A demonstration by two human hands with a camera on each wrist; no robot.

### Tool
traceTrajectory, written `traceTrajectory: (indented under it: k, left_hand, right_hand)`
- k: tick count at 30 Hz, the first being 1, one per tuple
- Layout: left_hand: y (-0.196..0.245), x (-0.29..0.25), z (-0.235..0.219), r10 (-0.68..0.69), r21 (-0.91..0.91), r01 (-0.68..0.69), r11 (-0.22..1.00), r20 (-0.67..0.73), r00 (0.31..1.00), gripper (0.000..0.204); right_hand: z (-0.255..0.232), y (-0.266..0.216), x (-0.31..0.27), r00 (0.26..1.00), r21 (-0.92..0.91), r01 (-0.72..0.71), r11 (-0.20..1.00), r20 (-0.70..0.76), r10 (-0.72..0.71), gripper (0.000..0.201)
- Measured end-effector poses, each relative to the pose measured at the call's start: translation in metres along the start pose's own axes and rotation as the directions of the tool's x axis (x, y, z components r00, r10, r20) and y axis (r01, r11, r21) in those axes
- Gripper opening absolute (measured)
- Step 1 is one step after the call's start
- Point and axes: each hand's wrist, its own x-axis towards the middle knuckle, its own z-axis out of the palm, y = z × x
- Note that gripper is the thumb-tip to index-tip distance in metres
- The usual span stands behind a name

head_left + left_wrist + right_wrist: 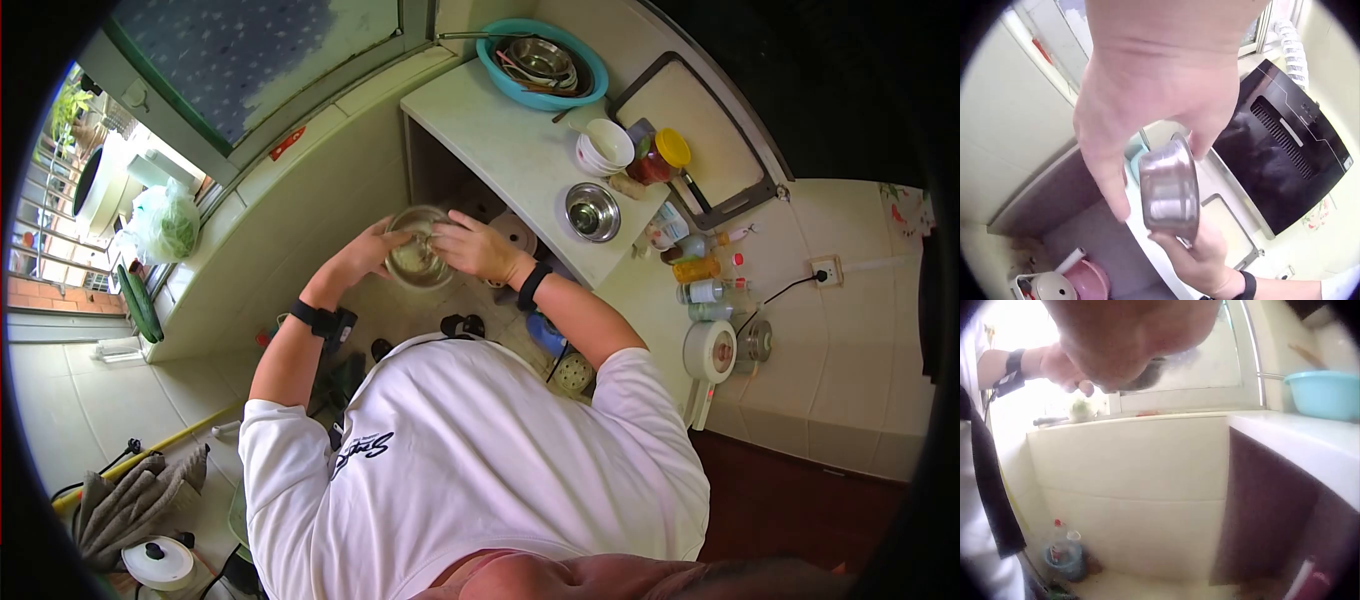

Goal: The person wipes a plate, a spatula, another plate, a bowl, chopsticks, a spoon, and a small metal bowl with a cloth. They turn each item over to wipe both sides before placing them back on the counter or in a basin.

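Note:
In the head view a shiny metal bowl [420, 268] is held up in front of the body, slightly blurred. My right hand [478, 248] grips its rim, fingers over the near edge. From the left wrist, the bowl [1169, 190] is seen side-on and tilted, with the right hand [1200, 259] at its lower edge. My left hand [358, 262] is at the opposite rim; its fingers are spread to either side, one reaching over the edge. A gap shows between a straight left finger [1113, 194] and the bowl's wall.
The white counter [455, 100] carries a turquoise basin [592, 75] of dishes, stacked white bowls [604, 148], another metal bowl [592, 212] and a yellow-lidded jar [660, 157]. Several bottles [700, 268] line the wall. A bagged cabbage [168, 225] and cucumbers [140, 302] lie on the windowsill.

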Motion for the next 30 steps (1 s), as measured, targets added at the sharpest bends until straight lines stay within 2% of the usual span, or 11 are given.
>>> traceTrajectory:
  k: [3, 6, 9, 11, 15, 17, 19, 21, 23, 26, 30]
  left_hand:
    - [-0.004, -0.011, 0.015, 0.062, -0.196, -0.083, 0.977, -0.109, 0.992, 0.085]
    - [-0.028, 0.009, 0.052, 0.498, -0.16, -0.613, 0.774, -0.444, 0.745, 0.069]
    - [-0.016, 0.006, 0.045, 0.483, -0.236, -0.641, 0.73, -0.485, 0.729, 0.063]
    - [-0.022, 0.012, 0.032, 0.419, -0.313, -0.628, 0.713, -0.528, 0.739, 0.061]
    - [-0.022, 0.005, 0.01, 0.305, -0.345, -0.485, 0.804, -0.461, 0.834, 0.049]
    - [-0.026, 0.006, -0.004, 0.289, -0.219, -0.327, 0.919, -0.189, 0.938, 0.058]
    - [-0.028, 0.009, -0.005, 0.271, -0.208, -0.305, 0.929, -0.176, 0.946, 0.057]
    - [-0.048, 0.023, -0.016, 0.092, 0.144, -0.088, 0.986, -0.023, 0.995, 0.055]
    - [-0.004, -0.01, -0.004, 0.056, 0.231, -0.048, 0.972, -0.028, 0.998, 0.053]
    - [-0.016, -0.001, -0.018, -0.024, 0.399, 0.031, 0.916, -0.024, 0.999, 0.049]
    - [-0.058, 0.019, -0.027, 0.131, -0.041, -0.139, 0.989, -0.156, 0.979, 0.039]
  right_hand:
    - [0.009, -0.004, 0.006, 0.965, 0.068, -0.258, 0.964, -0.036, 0.261, 0.017]
    - [0.005, -0.042, 0.039, 0.897, 0.198, -0.419, 0.886, -0.059, 0.437, 0.02]
    - [0.007, -0.066, 0.061, 0.826, 0.323, -0.514, 0.795, -0.062, 0.56, 0.022]
    - [0.007, -0.064, 0.063, 0.796, 0.376, -0.533, 0.758, -0.082, 0.6, 0.023]
    - [0.004, -0.037, 0.036, 0.942, 0.148, -0.302, 0.942, -0.107, 0.319, 0.026]
    - [0.004, -0.023, 0.021, 0.973, 0.083, -0.195, 0.977, -0.113, 0.204, 0.025]
    - [0.001, -0.012, 0.009, 0.998, -0.03, -0.009, 1.0, -0.064, 0.007, 0.021]
    - [0.0, -0.003, 0.005, 0.998, -0.03, 0.05, 0.998, -0.043, -0.052, 0.019]
    - [0.0, 0.003, 0.008, 0.978, -0.05, 0.171, 0.984, -0.115, -0.176, 0.013]
    - [-0.002, 0.016, -0.001, 0.998, -0.026, -0.051, 0.998, -0.027, 0.051, 0.023]
    - [-0.033, 0.021, 0.014, 0.904, 0.11, -0.388, 0.915, -0.146, 0.401, 0.036]
